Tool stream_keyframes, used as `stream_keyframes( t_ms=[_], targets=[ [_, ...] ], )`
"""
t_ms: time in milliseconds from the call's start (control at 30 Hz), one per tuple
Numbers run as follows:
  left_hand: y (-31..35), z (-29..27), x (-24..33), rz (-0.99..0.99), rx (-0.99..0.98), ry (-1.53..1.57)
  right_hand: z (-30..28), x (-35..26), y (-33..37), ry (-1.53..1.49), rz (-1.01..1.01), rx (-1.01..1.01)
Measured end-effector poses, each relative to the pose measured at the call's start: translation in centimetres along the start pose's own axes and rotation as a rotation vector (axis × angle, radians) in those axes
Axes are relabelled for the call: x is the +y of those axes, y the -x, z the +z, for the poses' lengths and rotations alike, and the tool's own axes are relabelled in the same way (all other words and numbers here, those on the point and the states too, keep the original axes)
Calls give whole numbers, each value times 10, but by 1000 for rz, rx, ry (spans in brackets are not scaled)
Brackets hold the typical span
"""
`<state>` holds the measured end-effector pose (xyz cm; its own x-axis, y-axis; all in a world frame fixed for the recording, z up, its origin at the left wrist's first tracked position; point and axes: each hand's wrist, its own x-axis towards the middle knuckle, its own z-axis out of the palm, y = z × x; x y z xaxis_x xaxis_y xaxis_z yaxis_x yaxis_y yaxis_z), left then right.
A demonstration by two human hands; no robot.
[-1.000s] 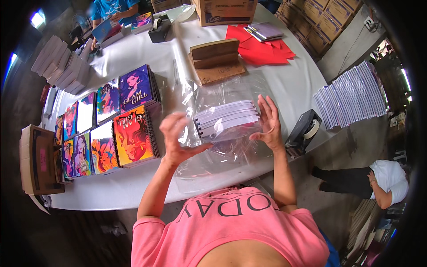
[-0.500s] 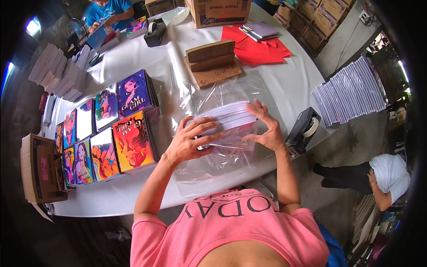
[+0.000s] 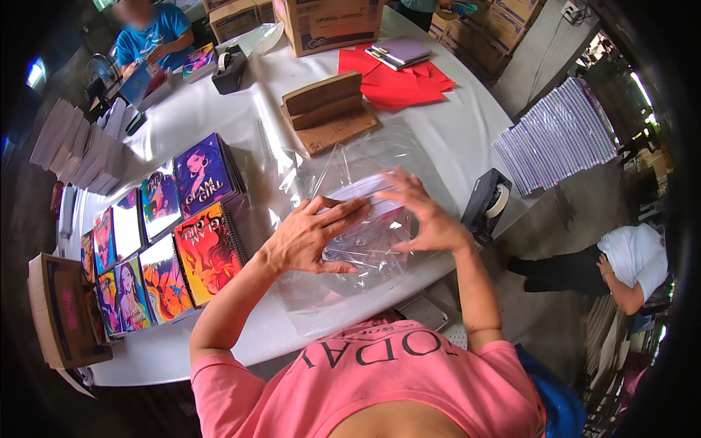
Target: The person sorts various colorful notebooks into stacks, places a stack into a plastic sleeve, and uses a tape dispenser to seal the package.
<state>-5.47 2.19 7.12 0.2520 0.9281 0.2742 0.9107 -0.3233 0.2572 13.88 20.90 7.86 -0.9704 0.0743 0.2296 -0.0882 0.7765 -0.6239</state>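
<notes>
my left hand (image 3: 310, 233) open on the film-draped notebook stack (image 3: 371, 188), right hand (image 3: 436, 223) splayed, tape dispenser (image 3: 485, 208) at three o'clock

Left hand (image 3: 310, 237) and right hand (image 3: 431, 223) angle toward each other, neither clenched.
From where I stand, the left forearm (image 3: 237, 296) slants forward and inward, its hand back-side up, fingers stretched toward the right, thumb extended nearer the body; the right forearm (image 3: 478, 296) reaches straighter ahead, fingers fanned and slightly blurred, thumb pointing leftward, the opposing fingertips close together.
</notes>
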Motion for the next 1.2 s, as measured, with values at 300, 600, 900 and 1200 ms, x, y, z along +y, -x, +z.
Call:
stream_keyframes(
  t_ms=[300, 600, 900, 1200],
  targets=[
    [-1, 0, 7, -139, 40, -72, 17, 68, 158, 8, 1121, 1015],
    [7, -11, 8, -146, -15, -142, 4, 91, 165, -776, 1406, 1097],
    [4, -14, 6, -119, -79, -143, 52, 86, 195, -1066, 870, 1286],
    [6, -17, 5, -115, -93, -135, 42, 30, 164, 725, 1582, 792]
  ],
)
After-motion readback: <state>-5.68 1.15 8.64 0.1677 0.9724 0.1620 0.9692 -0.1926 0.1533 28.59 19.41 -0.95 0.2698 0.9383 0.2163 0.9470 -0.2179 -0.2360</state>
